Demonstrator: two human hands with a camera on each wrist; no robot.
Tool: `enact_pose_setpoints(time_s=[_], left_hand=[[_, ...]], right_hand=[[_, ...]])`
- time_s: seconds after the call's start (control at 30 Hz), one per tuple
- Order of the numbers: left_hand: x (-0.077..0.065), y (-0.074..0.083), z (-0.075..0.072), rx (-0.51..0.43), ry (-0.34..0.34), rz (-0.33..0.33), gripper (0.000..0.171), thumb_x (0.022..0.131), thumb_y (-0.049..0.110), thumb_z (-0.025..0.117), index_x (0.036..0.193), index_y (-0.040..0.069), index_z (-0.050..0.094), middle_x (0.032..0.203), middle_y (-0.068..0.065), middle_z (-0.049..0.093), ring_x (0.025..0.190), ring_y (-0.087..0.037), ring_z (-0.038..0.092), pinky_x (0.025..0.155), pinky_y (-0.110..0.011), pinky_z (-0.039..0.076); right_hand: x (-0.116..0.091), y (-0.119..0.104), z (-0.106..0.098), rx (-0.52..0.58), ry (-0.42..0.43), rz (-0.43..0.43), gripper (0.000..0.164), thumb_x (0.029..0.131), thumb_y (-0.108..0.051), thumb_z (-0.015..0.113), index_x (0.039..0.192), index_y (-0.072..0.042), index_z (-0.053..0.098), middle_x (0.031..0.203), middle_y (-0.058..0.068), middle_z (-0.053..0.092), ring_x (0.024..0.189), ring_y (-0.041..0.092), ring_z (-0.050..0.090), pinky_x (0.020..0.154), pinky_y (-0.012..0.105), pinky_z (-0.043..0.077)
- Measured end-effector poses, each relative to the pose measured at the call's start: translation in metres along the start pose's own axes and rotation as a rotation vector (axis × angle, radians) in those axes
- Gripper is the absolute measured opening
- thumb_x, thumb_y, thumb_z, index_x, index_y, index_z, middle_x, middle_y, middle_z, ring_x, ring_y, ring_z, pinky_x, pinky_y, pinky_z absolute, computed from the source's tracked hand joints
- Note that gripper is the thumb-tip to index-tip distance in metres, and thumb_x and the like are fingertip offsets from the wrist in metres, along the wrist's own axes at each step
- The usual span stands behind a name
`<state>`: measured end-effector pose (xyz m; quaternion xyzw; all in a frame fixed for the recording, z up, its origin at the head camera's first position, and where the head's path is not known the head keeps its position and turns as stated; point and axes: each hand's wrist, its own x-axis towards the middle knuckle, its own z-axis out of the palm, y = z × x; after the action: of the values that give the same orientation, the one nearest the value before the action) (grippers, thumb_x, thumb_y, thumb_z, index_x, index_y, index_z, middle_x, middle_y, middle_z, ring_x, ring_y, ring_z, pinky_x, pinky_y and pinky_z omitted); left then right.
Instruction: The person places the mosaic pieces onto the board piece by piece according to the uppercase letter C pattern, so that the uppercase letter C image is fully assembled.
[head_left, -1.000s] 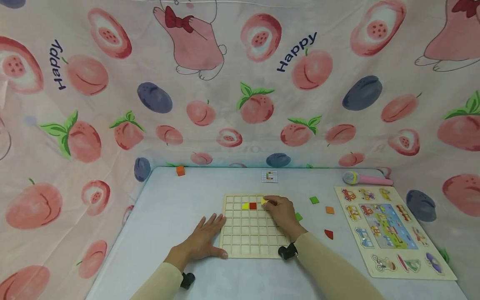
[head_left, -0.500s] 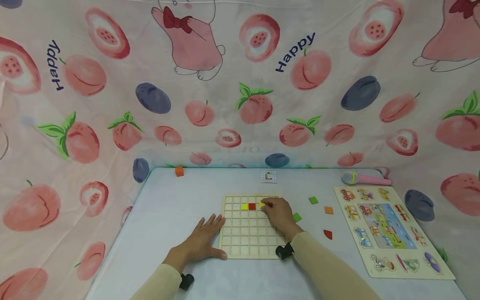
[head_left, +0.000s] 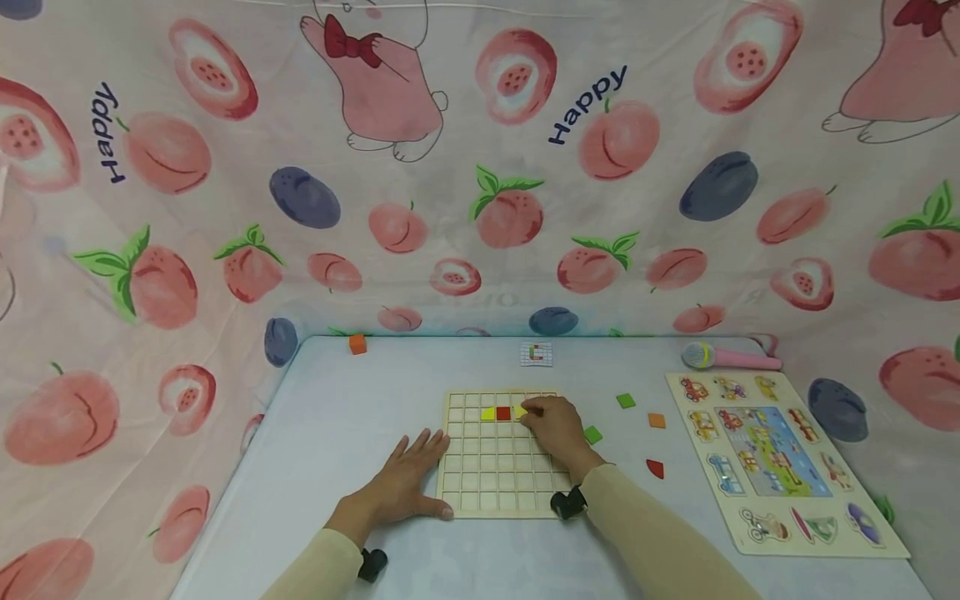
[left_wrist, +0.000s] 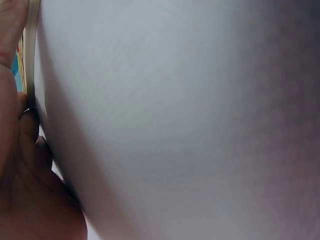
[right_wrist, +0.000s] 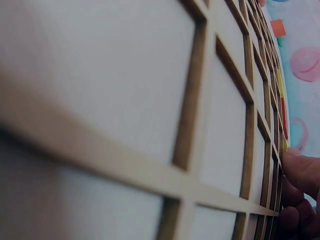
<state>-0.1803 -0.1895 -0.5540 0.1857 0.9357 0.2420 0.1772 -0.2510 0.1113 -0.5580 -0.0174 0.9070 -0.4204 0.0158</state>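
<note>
Since the earlier frames, the right hand (head_left: 557,425) and its yellow piece (head_left: 520,412) have shifted toward the red square (head_left: 503,413), down into the same row of the grid board (head_left: 498,479). Held near the far right part of the grid board, the yellow piece is partly covered by fingertips, so its pointing direction and long axis cannot be told. Together with the red square and the other yellow piece (head_left: 489,414), it forms a line parallel to the grid board's far edge. Thumb and fingers of the right hand pinch the yellow piece, with almost no gap showing between the tips. Fingers of the left hand (head_left: 405,479) are slightly spread along the grid board's left edge, the thumb set wide at its near left corner. To the grid board's right lie an orange square (head_left: 657,421) and a red quarter-round piece (head_left: 655,469) on the surface (head_left: 322,433).
</note>
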Motion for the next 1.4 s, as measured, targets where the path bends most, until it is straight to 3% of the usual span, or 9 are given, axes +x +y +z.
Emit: enact_pose_setpoints(time_s=[0.13,0.7,1.4], left_hand=[[-0.0005,0.0009,-0.0011,0.002,0.0,-0.001,0.124,0.072,0.066,0.087,0.168,0.015,0.029,0.177,-0.004,0.021,0.166,-0.027,0.009,0.136,-0.053,0.001],[-0.0012,0.0017,-0.0032,-0.011,0.0,-0.001,0.123,0.072,0.064,0.088,0.168,0.014,0.028,0.177,-0.004,0.02,0.166,-0.027,0.008,0.136,-0.052,0.0],[-0.0016,0.0031,-0.0019,-0.001,-0.002,-0.004,0.123,0.072,0.063,0.089,0.168,0.014,0.029,0.177,-0.004,0.021,0.166,-0.027,0.009,0.136,-0.053,0.002]], right_hand=[[0.0,0.0003,0.0005,0.004,-0.006,0.004,0.021,0.096,-0.014,0.076,0.116,-0.012,0.082,0.121,0.009,0.077,0.128,0.035,0.064,0.111,0.055,0.051],[0.0028,-0.001,0.001,0.045,-0.016,-0.02,0.025,0.092,-0.01,0.079,0.117,-0.012,0.082,0.122,0.009,0.076,0.125,0.034,0.06,0.112,0.051,0.05],[0.004,0.0015,0.0027,0.075,-0.016,0.035,0.026,0.092,-0.009,0.079,0.117,-0.016,0.082,0.122,0.007,0.075,0.125,0.032,0.06,0.11,0.052,0.05]])
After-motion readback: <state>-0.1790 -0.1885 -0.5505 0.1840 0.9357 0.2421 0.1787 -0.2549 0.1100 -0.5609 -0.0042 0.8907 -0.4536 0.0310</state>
